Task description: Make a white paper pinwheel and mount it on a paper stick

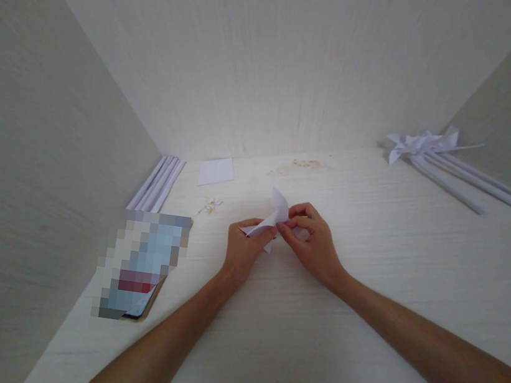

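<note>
A: Two hands meet at the middle of the tabletop (366, 281). What does each one grip?

B: Left hand (243, 249) pinches the near-left edge of a folded white paper (275, 216); right hand (312, 240) pinches its right side, fingertips pressed onto the fold. One pointed flap stands up between them.

A: Where does the paper sit?

B: Just above the tabletop, centre of the scene; whether it touches the surface cannot be told.

A: Surroundings?

B: Near left, a phone (142, 267), blurred. Far left, rolled paper sticks (157, 183) along the wall, and a small white sheet (216, 170) beside them. Far right, paper pinwheels (419, 144) on long stems, well apart from the hands.
</note>
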Motion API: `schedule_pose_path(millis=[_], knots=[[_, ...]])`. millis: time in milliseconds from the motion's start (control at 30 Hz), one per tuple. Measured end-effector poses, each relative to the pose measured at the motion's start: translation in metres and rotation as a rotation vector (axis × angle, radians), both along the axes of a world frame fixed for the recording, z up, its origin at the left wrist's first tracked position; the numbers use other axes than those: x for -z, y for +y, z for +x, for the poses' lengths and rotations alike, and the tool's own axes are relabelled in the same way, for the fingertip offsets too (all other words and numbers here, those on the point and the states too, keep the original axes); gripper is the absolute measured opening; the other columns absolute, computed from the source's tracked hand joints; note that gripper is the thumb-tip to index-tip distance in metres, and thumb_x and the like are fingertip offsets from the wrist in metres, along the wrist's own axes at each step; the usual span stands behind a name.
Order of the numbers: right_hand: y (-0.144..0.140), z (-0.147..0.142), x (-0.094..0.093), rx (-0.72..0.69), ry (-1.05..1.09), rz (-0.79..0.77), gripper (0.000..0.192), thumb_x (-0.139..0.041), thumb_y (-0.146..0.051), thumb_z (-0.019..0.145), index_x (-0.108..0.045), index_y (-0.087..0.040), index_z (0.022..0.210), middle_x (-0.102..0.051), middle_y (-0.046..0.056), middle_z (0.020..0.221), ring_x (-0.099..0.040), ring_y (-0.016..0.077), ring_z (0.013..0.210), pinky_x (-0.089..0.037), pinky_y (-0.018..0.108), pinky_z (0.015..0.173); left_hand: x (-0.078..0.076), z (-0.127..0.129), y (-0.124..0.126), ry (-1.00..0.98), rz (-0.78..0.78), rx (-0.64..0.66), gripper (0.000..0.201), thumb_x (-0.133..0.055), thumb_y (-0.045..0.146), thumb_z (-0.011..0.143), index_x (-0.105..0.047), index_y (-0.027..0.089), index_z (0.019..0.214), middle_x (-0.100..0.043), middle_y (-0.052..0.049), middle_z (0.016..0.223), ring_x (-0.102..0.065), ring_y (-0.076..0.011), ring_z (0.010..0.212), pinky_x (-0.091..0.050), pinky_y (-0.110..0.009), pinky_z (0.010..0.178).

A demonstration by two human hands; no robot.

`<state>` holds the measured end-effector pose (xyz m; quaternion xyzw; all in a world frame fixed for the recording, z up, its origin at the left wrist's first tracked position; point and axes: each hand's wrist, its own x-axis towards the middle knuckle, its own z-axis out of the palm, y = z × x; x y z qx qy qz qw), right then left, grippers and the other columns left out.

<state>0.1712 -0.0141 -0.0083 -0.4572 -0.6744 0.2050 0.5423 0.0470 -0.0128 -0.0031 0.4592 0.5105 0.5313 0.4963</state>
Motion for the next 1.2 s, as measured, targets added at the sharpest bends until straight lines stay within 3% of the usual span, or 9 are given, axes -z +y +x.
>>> schedule_pose_path(millis=[200, 300, 467, 600, 767, 933, 1067, 1200], knots=[[-0.002, 0.000, -0.002, -0.003, -0.014, 0.058, 0.013, -0.059, -0.017, 0.070, -0.060, -0.019, 0.057, -0.051, 0.003, 0.081, -0.051, 0.0152, 0.079, -0.044, 0.032, 0.071, -0.002, 0.000, -0.002, 0.038, 0.016, -0.045, 0.010, -0.067, 0.021, 0.053, -0.065, 0.011, 0.057, -0.058, -0.001, 0.050, -0.047, -0.0088, 0.047, -0.034, -0.021, 0.046], [-0.002, -0.002, -0.003, 0.010, 0.120, 0.024, 0.008, -0.063, -0.019, 0.066, -0.058, -0.019, 0.061, -0.050, 0.004, 0.086, -0.051, 0.0160, 0.086, -0.043, 0.033, 0.076, 0.002, -0.001, 0.001, -0.044, 0.021, -0.057, 0.010, -0.067, 0.021, 0.055, -0.064, 0.012, 0.057, -0.059, -0.001, 0.051, -0.049, -0.0092, 0.049, -0.037, -0.021, 0.049], [-0.005, -0.013, 0.002, -0.090, 0.711, -0.278, 0.040, -0.072, -0.022, 0.054, -0.043, -0.024, 0.082, -0.052, 0.000, 0.093, -0.054, 0.0133, 0.084, -0.046, 0.030, 0.073, 0.005, -0.001, 0.005, -0.275, 0.039, -0.072, 0.014, -0.066, 0.022, 0.057, -0.066, 0.015, 0.068, -0.064, -0.001, 0.064, -0.055, -0.0110, 0.060, -0.043, -0.024, 0.062], [-0.009, -0.020, 0.004, -0.236, 0.905, -0.487, 0.048, -0.071, -0.021, 0.056, -0.039, -0.025, 0.091, -0.060, -0.004, 0.075, -0.058, 0.0107, 0.070, -0.046, 0.027, 0.068, 0.005, 0.000, 0.003, -0.322, 0.101, 0.021, 0.019, -0.066, 0.019, 0.058, -0.067, 0.016, 0.077, -0.065, -0.003, 0.079, -0.057, -0.0133, 0.077, -0.043, -0.026, 0.074], [-0.008, -0.018, -0.001, -0.229, 0.917, -0.532, 0.035, -0.069, -0.023, 0.057, -0.044, -0.022, 0.081, -0.060, -0.006, 0.062, -0.055, 0.0080, 0.056, -0.043, 0.023, 0.057, 0.005, 0.000, 0.000, -0.229, 0.081, 0.140, 0.019, -0.065, 0.024, 0.060, -0.066, 0.014, 0.077, -0.064, -0.007, 0.090, -0.057, -0.0176, 0.084, -0.042, -0.030, 0.078], [-0.003, -0.012, 0.002, -0.187, 0.880, -0.486, 0.037, -0.069, -0.022, 0.057, -0.043, -0.022, 0.085, -0.059, -0.007, 0.058, -0.053, 0.0079, 0.050, -0.042, 0.022, 0.050, 0.004, -0.003, 0.000, -0.208, 0.030, 0.196, 0.023, -0.065, 0.024, 0.059, -0.066, 0.015, 0.081, -0.065, -0.005, 0.082, -0.058, -0.0167, 0.077, -0.043, -0.029, 0.074], [0.005, 0.001, 0.003, -0.176, 0.732, -0.452, 0.046, -0.068, -0.021, 0.057, -0.041, -0.024, 0.093, -0.057, -0.008, 0.059, -0.052, 0.0083, 0.049, -0.041, 0.021, 0.047, -0.005, -0.006, 0.000, -0.324, -0.038, 0.320, 0.017, -0.060, 0.026, 0.060, -0.066, 0.015, 0.072, -0.066, -0.004, 0.073, -0.058, -0.0170, 0.073, -0.044, -0.027, 0.066], [0.010, 0.012, -0.001, -0.296, 0.540, -0.477, 0.051, -0.065, -0.017, 0.058, -0.038, -0.024, 0.101, -0.053, -0.009, 0.057, -0.051, 0.0081, 0.046, -0.038, 0.020, 0.042, -0.011, -0.009, 0.003, -0.348, -0.163, 0.311, 0.018, -0.059, 0.032, 0.059, -0.064, 0.014, 0.062, -0.063, -0.004, 0.062, -0.056, -0.0145, 0.061, -0.042, -0.025, 0.055]])
